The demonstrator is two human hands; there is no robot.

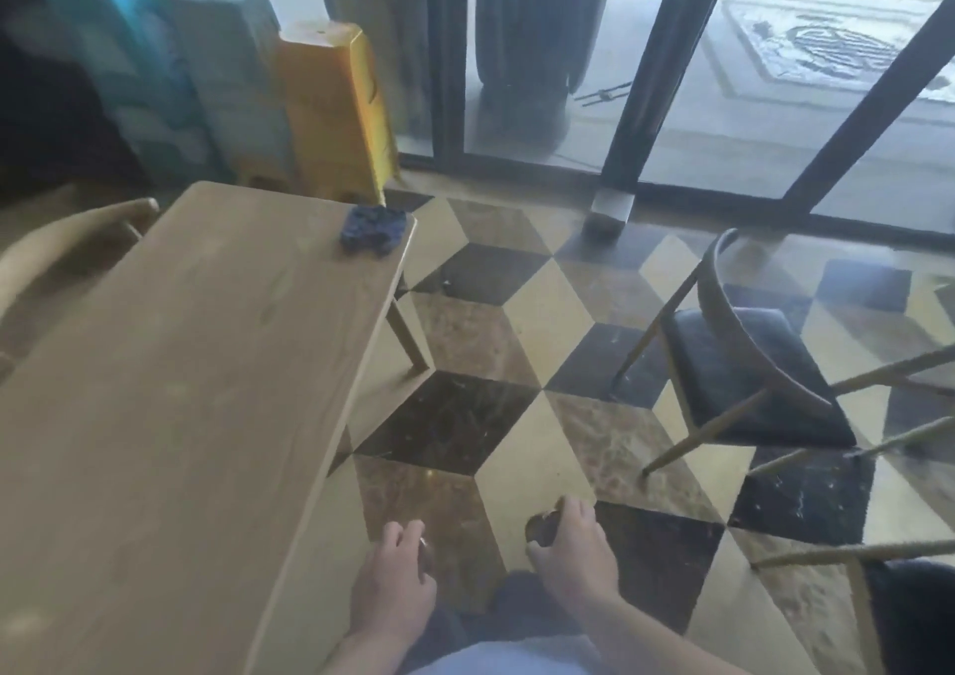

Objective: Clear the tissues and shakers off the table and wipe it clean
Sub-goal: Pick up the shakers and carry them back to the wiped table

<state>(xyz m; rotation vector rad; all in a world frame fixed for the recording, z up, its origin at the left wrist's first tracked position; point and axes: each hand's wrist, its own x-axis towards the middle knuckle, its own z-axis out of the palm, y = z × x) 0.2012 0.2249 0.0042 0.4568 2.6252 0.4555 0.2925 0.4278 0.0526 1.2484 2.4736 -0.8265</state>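
The long wooden table (170,390) fills the left of the head view. A crumpled dark blue cloth (373,230) lies at its far right corner. Both hands hang low over the floor, to the right of the table's near edge. My left hand (395,579) is curled around a small object with a glint of metal at the fingertips; it is mostly hidden. My right hand (571,545) grips a small dark rounded object (542,525), possibly a shaker. No tissues show on the table.
A chair with a black seat (749,374) stands on the patterned tile floor to the right, with more chair legs (878,550) near the right edge. A curved chair back (67,240) sits left of the table. Yellow and grey blocks (330,106) and glass doors (542,54) lie beyond.
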